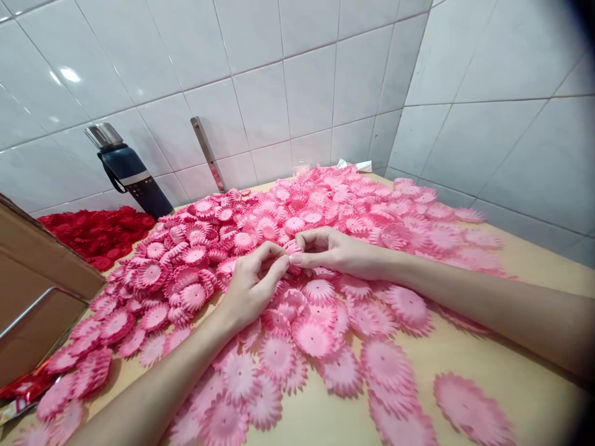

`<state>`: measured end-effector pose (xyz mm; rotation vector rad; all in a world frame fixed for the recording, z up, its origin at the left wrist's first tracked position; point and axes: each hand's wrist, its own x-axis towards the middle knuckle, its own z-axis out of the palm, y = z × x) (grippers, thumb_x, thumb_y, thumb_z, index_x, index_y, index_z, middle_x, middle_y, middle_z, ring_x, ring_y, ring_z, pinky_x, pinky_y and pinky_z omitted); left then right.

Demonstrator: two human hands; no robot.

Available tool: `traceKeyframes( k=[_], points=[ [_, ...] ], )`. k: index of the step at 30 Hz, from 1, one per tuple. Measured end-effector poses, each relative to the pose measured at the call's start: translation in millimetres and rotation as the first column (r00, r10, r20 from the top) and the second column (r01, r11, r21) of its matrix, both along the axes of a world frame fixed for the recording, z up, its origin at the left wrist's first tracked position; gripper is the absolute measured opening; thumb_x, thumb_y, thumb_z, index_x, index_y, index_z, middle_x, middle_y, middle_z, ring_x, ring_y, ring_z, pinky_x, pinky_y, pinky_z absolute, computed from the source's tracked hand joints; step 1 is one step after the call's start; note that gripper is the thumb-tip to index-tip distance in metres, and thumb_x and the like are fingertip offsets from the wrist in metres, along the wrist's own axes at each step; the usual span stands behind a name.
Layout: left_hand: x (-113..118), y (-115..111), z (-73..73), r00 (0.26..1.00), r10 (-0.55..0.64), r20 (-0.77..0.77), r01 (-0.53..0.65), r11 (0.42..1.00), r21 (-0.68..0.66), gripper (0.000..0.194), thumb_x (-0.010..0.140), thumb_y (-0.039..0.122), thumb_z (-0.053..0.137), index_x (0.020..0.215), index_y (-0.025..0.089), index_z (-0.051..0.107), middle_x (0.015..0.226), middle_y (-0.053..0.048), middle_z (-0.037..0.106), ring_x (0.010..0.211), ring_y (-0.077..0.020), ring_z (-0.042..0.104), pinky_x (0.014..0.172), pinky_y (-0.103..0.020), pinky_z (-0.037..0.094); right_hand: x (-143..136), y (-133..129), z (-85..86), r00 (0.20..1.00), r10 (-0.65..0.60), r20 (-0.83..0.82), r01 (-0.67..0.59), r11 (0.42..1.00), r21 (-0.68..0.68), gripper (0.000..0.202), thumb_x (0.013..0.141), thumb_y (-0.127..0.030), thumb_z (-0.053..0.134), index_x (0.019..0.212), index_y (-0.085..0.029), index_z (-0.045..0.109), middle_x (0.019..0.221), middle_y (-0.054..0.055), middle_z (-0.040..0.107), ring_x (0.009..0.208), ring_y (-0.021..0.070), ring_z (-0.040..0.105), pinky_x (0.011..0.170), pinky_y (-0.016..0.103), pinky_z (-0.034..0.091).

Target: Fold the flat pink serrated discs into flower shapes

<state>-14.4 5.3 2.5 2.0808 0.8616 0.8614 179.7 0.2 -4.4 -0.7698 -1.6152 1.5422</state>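
A wide heap of pink paper flower petals covers a pale wooden table. My left hand and my right hand meet fingertip to fingertip over the middle of the heap. Both pinch one small pink petal piece between thumbs and forefingers; most of it is hidden by the fingers. Flat petals lie toward the front, cupped ones at the left.
A pile of red petals lies at the back left beside a dark blue flask. A metal bar leans on the white tiled wall. A cardboard box stands at the left. Red wrappers lie at the front left.
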Motion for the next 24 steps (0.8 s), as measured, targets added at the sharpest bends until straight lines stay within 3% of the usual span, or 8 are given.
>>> traceKeyframes(
  k=[4,10,18,24],
  points=[
    [0,-1,0.9,1.000,-0.015,0.013,0.015,1.000,-0.021,0.024,0.092,0.034,0.049,0.086,0.015,0.061,0.082,-0.003,0.065,0.076,-0.0148,0.060,0.070,-0.024,0.045,1,2,-2.7,1.000,0.001,-0.008,-0.001,0.999,0.032,0.023,0.080,-0.031,0.069,0.074,-0.016,0.053,0.069,-0.003,0.056,0.060,0.0075,0.049,0.055,0.022,0.037],
    [1,2,-3.0,1.000,-0.016,0.013,0.016,1.000,-0.002,0.019,0.088,0.034,0.058,0.089,0.015,0.062,0.084,-0.004,0.066,0.074,-0.0148,0.060,0.068,-0.023,0.046,2,0,-0.8,0.997,-0.029,0.078,0.024,0.998,0.063,0.018,0.083,-0.032,0.065,0.079,-0.015,0.059,0.061,-0.006,0.051,0.046,0.0037,0.035,0.046,0.022,0.028],
    [-1,5,-6.9,1.000,0.011,-0.002,-0.011,0.999,0.034,0.016,0.089,0.032,0.055,0.089,0.017,0.061,0.083,-0.003,0.065,0.076,-0.0150,0.061,0.071,-0.025,0.048,1,1,-2.2,0.997,-0.039,0.067,0.035,0.998,0.059,0.020,0.083,-0.034,0.065,0.080,-0.014,0.062,0.068,-0.004,0.055,0.046,0.0027,0.036,0.045,0.022,0.028],
    [0,7,-9.7,0.990,-0.007,0.144,0.027,0.991,-0.134,0.015,0.090,0.032,0.054,0.087,0.017,0.057,0.082,-0.002,0.063,0.074,-0.0149,0.063,0.071,-0.027,0.051,2,2,-0.9,1.000,-0.011,0.025,0.010,0.999,0.038,0.021,0.085,-0.035,0.063,0.078,-0.015,0.059,0.071,-0.002,0.057,0.052,0.0043,0.043,0.047,0.021,0.031]
  ],
)
